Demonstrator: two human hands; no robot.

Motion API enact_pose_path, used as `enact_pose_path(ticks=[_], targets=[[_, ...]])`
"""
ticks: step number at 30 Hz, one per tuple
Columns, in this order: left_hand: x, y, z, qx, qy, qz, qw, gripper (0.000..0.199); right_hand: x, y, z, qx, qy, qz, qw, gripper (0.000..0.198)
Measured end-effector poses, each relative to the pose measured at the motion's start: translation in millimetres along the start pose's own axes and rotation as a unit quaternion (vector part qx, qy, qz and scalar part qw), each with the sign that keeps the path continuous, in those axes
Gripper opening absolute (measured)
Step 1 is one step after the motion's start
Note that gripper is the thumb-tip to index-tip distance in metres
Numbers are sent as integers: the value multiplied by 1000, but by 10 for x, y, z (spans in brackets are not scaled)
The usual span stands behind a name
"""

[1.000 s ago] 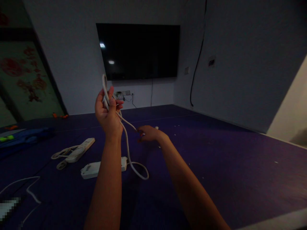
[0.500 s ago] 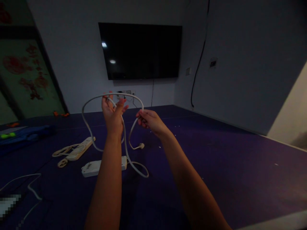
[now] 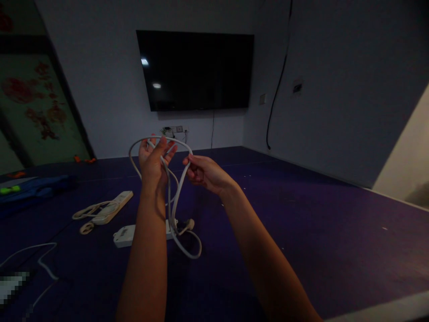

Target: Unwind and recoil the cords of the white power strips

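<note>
A white power cord [image 3: 179, 190] hangs in loops between my two hands, above the purple floor. My left hand [image 3: 153, 162] holds the cord between thumb and palm, its other fingers loosely curled upward. To the right, my right hand [image 3: 207, 172] pinches the cord between thumb and fingertips, at the side of the loop. The cord's plug [image 3: 190, 224] dangles low beside a white power strip [image 3: 124, 235], partly hidden behind my left forearm. A lower bend of cord lies near that strip's right end.
A second power strip [image 3: 115, 208] with its cord coiled on it lies to the left. A thin white cable [image 3: 47, 264] crosses the lower left floor. Blue cloth [image 3: 43, 188] lies farther left. A television [image 3: 197, 71] hangs on the wall above several sockets [image 3: 179, 129].
My right hand has moved slightly left toward my left hand, and the upper loop has become smaller. The plug has swung lower and to the left.
</note>
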State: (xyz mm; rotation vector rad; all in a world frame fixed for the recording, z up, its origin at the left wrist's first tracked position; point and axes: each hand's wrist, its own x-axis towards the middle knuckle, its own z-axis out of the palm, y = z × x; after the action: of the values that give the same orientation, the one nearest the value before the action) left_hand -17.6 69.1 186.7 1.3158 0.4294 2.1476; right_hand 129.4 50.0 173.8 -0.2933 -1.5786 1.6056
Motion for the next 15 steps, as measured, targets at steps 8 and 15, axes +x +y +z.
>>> enact_pose_path(ticks=[8, 15], targets=[[63, 56, -104, 15, 51, 66, 996, 41, 36, 34, -39, -226, 8, -6, 974, 25], [170, 185, -426, 7, 65, 179, 982, 28, 5, 150, 47, -262, -282, 109, 916, 23]])
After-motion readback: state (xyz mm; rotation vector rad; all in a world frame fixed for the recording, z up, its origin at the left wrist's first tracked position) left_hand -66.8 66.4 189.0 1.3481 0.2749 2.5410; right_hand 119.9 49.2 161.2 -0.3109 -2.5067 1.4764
